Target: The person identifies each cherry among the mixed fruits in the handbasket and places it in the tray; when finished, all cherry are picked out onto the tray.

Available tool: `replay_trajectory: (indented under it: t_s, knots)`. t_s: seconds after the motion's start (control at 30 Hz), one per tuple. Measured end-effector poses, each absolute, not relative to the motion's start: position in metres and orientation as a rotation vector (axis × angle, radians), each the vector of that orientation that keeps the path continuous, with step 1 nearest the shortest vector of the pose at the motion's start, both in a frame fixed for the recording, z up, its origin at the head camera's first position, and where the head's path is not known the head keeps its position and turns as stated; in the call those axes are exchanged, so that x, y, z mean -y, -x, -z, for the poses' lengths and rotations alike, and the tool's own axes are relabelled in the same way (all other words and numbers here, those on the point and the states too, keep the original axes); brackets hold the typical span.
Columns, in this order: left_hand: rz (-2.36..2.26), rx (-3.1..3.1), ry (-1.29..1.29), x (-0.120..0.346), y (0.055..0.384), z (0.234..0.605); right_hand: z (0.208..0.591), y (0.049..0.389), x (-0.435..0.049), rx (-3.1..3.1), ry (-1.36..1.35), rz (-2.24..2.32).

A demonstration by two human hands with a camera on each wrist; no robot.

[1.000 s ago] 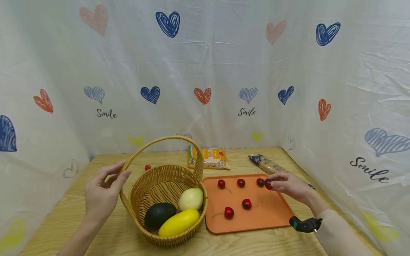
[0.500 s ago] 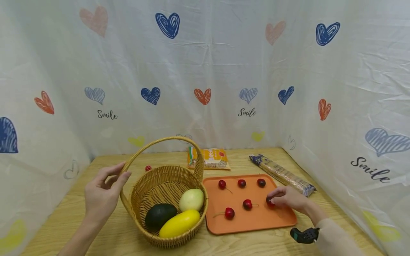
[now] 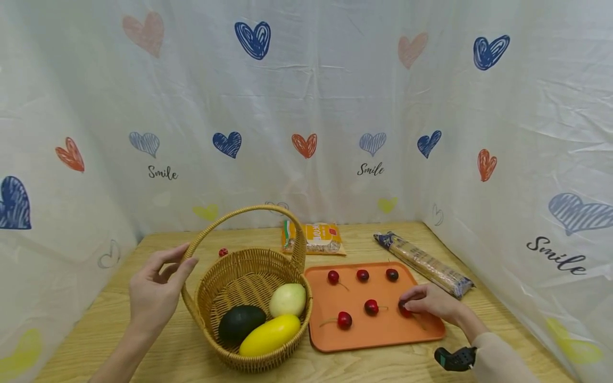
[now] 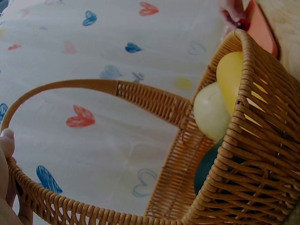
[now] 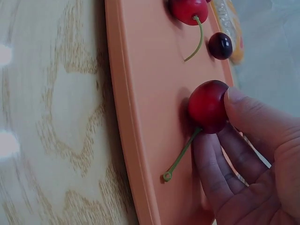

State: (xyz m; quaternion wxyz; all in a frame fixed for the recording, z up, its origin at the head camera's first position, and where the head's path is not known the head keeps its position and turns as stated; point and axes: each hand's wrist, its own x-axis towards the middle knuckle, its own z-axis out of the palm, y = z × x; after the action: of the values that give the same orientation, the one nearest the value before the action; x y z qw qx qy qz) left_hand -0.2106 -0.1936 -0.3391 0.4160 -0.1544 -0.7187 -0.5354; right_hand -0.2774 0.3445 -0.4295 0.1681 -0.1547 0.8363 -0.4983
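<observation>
My left hand (image 3: 155, 287) grips the left side of the arched handle (image 3: 266, 207) of a wicker basket (image 3: 256, 364). Inside the basket lie a dark green oval fruit (image 3: 242, 323), a yellow oblong melon (image 3: 270, 335) and a pale green-white round one (image 3: 288, 300). On the orange tray (image 3: 340, 340) to the right, my right hand (image 3: 433, 302) pinches a red cherry (image 5: 207, 107) between thumb and fingers. The right wrist view shows its green stem (image 5: 180, 157) pointing away from the palm. Several more cherries, among them one near the front (image 3: 344, 320), lie spread over the tray.
An orange-and-clear food packet (image 3: 318, 238) lies behind the basket and tray. A long packet (image 3: 426, 263) that looks like noodles lies beyond the tray's right corner. A small red item (image 3: 223, 252) sits behind the basket. Heart-patterned curtains (image 3: 311, 106) enclose the wooden table (image 3: 369, 367).
My right hand has moved the cherry from beside the back-right one toward the front, to the tray's right side. My left hand stays on the basket handle.
</observation>
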Motion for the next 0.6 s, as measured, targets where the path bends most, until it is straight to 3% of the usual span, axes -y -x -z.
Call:
replay_trajectory:
  t_s: [0.3,0.6]
  knots:
    - [1.357,1.797,0.391,0.194,0.211,0.340,0.425,0.278,-0.348,-2.414,0.376,1.428]
    - [1.358,1.807,0.394,0.195,0.211,0.340,0.388,0.283,-0.360,-2.439,0.469,1.628]
